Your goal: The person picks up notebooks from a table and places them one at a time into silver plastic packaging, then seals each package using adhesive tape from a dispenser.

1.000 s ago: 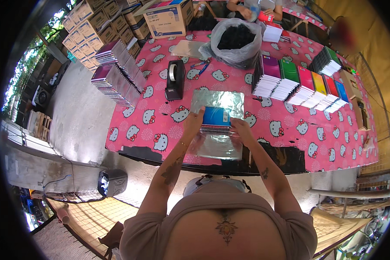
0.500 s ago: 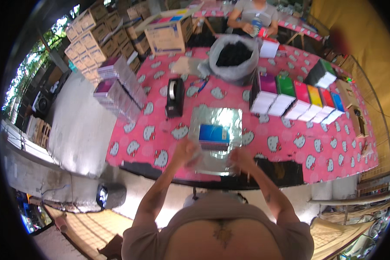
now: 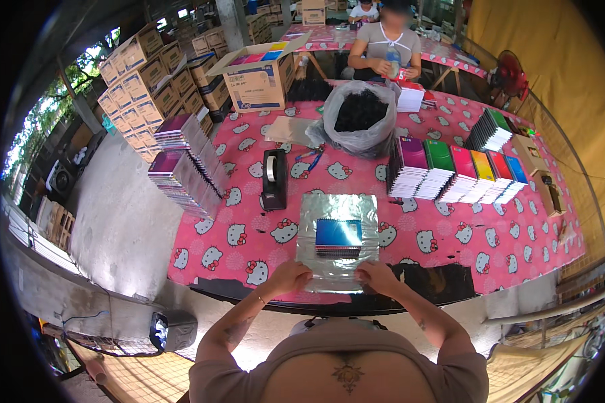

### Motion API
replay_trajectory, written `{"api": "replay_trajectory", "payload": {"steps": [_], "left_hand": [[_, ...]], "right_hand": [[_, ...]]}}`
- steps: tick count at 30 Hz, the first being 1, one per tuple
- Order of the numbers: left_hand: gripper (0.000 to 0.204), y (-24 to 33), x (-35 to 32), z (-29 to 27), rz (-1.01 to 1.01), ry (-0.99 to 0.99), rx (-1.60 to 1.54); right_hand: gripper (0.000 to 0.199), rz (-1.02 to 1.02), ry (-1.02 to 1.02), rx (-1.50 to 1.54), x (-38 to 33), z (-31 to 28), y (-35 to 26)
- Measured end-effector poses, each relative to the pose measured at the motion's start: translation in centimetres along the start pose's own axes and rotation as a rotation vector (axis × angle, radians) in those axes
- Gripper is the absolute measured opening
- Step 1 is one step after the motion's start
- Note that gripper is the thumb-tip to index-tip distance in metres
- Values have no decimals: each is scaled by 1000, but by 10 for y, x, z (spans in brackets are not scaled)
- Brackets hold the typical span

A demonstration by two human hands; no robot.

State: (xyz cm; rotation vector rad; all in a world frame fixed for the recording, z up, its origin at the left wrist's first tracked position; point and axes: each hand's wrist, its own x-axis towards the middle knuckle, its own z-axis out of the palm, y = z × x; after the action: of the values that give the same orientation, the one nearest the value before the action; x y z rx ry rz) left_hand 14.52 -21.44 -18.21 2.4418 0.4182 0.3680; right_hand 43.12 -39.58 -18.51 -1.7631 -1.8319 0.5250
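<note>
The left hand [image 3: 292, 276] pinches the near-left edge of a clear, glossy plastic sheet [image 3: 339, 206] on the counter [image 3: 410, 228], probably light, limp and slippery, best taken by its edges. Resting on it, the blue-covered, spiral-bound notebook stack [image 3: 339, 235] should be stiffer and heavier, suiting a side grip; the right hand [image 3: 375, 276] pinches the sheet's near-right edge.

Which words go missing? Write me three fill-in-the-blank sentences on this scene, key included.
1. The notebook stack on the shiny plastic has a ____ top cover.
2. The black tape dispenser stands to the person's ____ of that plastic.
3. In the notebook row, the stack between the purple and pink ones is ____.

Missing words: blue; left; green.
</note>
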Motion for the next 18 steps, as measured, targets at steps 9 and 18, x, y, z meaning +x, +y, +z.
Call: {"api": "replay_trajectory", "payload": {"steps": [9,18], "left_hand": [[25,10,17,-13,-117,-188,45],[16,11,17,-12,-125,-112,-116]], "right_hand": [[23,-36,13,-75,4,6,-14],[16,10,76,-239,-1,7,-19]]}}
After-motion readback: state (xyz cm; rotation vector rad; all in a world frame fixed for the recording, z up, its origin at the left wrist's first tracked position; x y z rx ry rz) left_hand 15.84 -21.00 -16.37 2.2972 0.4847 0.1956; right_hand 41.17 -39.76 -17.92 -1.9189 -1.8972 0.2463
